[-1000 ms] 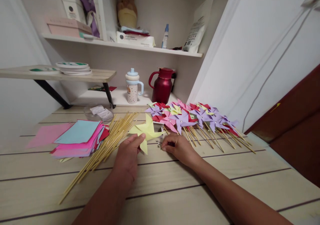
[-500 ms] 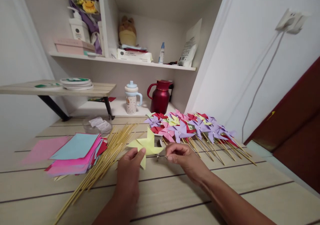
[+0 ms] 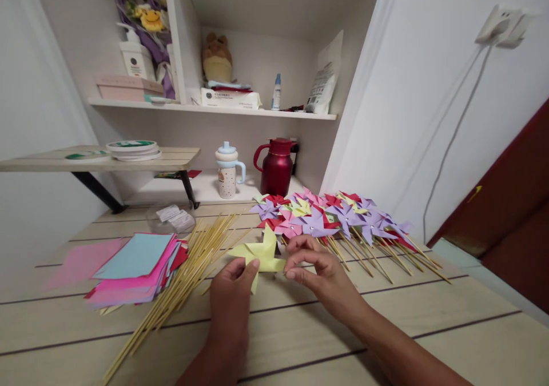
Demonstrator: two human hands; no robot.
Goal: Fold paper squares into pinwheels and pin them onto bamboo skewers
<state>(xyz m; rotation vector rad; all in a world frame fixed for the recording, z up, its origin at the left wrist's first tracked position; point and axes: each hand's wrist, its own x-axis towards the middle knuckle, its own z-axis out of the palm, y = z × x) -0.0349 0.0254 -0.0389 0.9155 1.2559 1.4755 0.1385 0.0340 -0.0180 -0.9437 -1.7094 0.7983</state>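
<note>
A pale yellow paper pinwheel (image 3: 266, 247) is pinched between the thumb and fingers of my left hand (image 3: 231, 294), above the table. Close to its right-hand blade, my right hand (image 3: 322, 271) has thumb and forefinger pressed together. Something tiny may be between those fingertips, but it is too small to name. Beyond my right hand lie several finished pinwheels (image 3: 312, 222) in purple, red, pink and yellow, fixed on thin sticks. Left of my left hand, a loose bundle of bamboo sticks (image 3: 189, 277) lies slantwise on the table.
A stack of coloured paper sheets (image 3: 135, 255) and a clear round container (image 3: 156, 217) are on the left. Behind stand a spotted cup (image 3: 227, 177) and a red jug (image 3: 275, 171). A small raised shelf (image 3: 178, 156) juts in at the left.
My right hand has moved in against the pinwheel's right-hand blade. The whole view has shifted slightly; my left hand keeps its pinch on the yellow pinwheel.
</note>
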